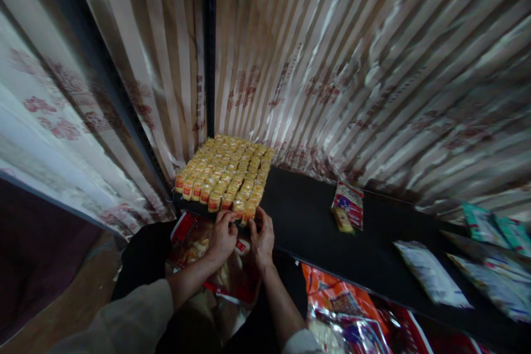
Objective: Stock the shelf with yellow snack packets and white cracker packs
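Evidently, the block's near-right corner packet point(249, 211) lay between the left hand point(223, 239) and right hand point(263, 237); whether their curled fingers gripped it, I couldn't tell.

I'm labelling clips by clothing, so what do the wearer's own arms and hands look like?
Both arms wear light, greyish-beige sleeves, which end partway along the forearms. The left hand and right hand are bare, with no gloves. No markings can be made out on the sleeves.
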Demonstrator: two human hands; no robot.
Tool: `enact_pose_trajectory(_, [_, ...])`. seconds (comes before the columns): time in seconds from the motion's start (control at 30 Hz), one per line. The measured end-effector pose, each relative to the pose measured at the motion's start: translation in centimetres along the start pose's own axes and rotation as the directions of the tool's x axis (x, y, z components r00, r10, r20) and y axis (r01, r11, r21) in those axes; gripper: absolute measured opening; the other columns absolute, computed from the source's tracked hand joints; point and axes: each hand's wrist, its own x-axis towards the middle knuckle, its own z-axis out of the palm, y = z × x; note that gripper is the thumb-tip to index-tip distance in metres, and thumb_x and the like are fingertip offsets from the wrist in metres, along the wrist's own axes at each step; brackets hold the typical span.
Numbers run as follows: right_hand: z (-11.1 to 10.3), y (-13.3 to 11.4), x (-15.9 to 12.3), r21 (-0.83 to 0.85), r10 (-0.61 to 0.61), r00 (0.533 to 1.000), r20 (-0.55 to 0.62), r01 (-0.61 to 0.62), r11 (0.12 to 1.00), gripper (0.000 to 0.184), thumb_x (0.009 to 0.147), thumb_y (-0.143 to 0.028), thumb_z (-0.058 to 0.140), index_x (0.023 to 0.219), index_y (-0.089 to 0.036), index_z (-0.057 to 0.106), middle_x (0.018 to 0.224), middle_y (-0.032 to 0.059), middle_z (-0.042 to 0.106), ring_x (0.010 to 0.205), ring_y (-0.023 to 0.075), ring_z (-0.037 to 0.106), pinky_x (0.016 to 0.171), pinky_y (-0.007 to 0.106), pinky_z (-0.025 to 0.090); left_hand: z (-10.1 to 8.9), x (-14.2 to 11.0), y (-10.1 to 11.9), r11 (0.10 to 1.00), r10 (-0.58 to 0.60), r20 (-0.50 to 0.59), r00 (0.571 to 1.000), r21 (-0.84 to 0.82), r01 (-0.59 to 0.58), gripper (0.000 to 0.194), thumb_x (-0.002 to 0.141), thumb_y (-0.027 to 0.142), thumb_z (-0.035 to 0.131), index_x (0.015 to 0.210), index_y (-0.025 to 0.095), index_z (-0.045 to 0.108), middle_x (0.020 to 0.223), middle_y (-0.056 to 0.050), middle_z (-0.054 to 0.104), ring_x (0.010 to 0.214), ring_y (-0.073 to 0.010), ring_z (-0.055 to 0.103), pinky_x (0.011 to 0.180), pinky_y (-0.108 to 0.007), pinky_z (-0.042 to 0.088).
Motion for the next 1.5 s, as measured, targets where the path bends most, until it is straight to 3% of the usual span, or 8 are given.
enact_pose_trajectory(0.1, [0.1, -0.3, 0.1, -0.025, -0.022, 1.000, -0.022, 0.021, 0.999, 0.032, 0.085, -0.035, 0.046, 0.111, -0.019, 0.056, 0.107, 0.0106, 0.059, 0.102, 0.0230, 0.056, 0.091, 0.042, 0.047, 0.0, -0.1, -0.1, 1.000, 0.008, -0.003, 1.000, -0.012, -0.008, 0.038, 0.070, -0.001, 0.043, 0.101, 0.015, 0.060, 0.105, -0.007, 0.054, 0.091, -0.0149, 0.060, 0.088, -0.032, 0.050])
enact_pose_trajectory(0.3, [0.7, 0.0, -0.5, -0.111, 0.003, 1.000, -0.030, -0.006, 0.994, 0.039, 0.081, -0.037, 0.055, 0.115, -0.018, 0.051, 0.105, 0.0113, 0.058, 0.099, 0.0243, 0.055, 0.088, 0.042, 0.046, -0.3, 0.0, 0.0, 1.000, -0.012, -0.001, 1.000, 0.004, 0.012, 0.033, 0.070, 0.002, 0.046, 0.095, 0.016, 0.061, 0.105, -0.007, 0.055, 0.096, -0.0176, 0.059, 0.090, -0.034, 0.050])
enact_pose_trajectory(0.53, [0.8, -0.1, 0.0, -0.073, 0.050, 0.997, -0.057, -0.054, 0.996, 0.028, 0.081, -0.039, 0.053, 0.101, -0.019, 0.052, 0.097, 0.0088, 0.057, 0.092, 0.0232, 0.056, 0.084, 0.040, 0.047, -0.3, 0.2, 0.0, 1.000, -0.002, -0.004, 1.000, -0.016, 0.002, 0.035, 0.070, 0.002, 0.044, 0.096, 0.017, 0.060, 0.102, -0.006, 0.056, 0.091, -0.0150, 0.060, 0.089, -0.032, 0.050])
enact_pose_trajectory(1.03, [1.2, -0.3, 0.4, -0.052, 0.097, 0.994, -0.048, -0.099, 0.994, 0.038, 0.080, -0.041, 0.054, 0.109, -0.017, 0.050, 0.104, 0.0115, 0.058, 0.097, 0.0245, 0.057, 0.088, 0.042, 0.046, -0.7, 0.6, 0.4, 1.000, 0.019, 0.063, 0.998, 0.008, -0.020, 0.023, 0.078, 0.010, 0.045, 0.094, 0.017, 0.061, 0.100, -0.007, 0.055, 0.095, -0.0165, 0.059, 0.089, -0.033, 0.050])
enact_pose_trajectory(1.3, [1.2, -0.1, 0.2, -0.020, 0.089, 0.994, -0.056, -0.090, 0.996, 0.039, 0.080, -0.042, 0.054, 0.111, -0.019, 0.051, 0.104, 0.0103, 0.059, 0.095, 0.0233, 0.058, 0.086, 0.040, 0.048, -1.1, 0.1, 0.7, 0.987, 0.093, -0.003, 0.996, 0.132, -0.091, 0.031, 0.078, 0.009, 0.044, 0.105, 0.018, 0.059, 0.111, -0.008, 0.049, 0.104, -0.0186, 0.055, 0.096, -0.035, 0.047])
enact_pose_trajectory(1.5, [1.3, 0.0, 0.0, -0.077, 0.057, 0.996, -0.074, -0.062, 0.995, 0.039, 0.081, -0.042, 0.054, 0.111, -0.018, 0.051, 0.102, 0.0110, 0.060, 0.096, 0.0241, 0.058, 0.085, 0.041, 0.048, -1.3, 0.3, 1.6, 0.948, 0.160, 0.189, 0.969, 0.244, -0.204, 0.037, 0.087, 0.016, 0.038, 0.121, 0.020, 0.051, 0.118, -0.009, 0.049, 0.104, -0.0179, 0.056, 0.094, -0.033, 0.047])
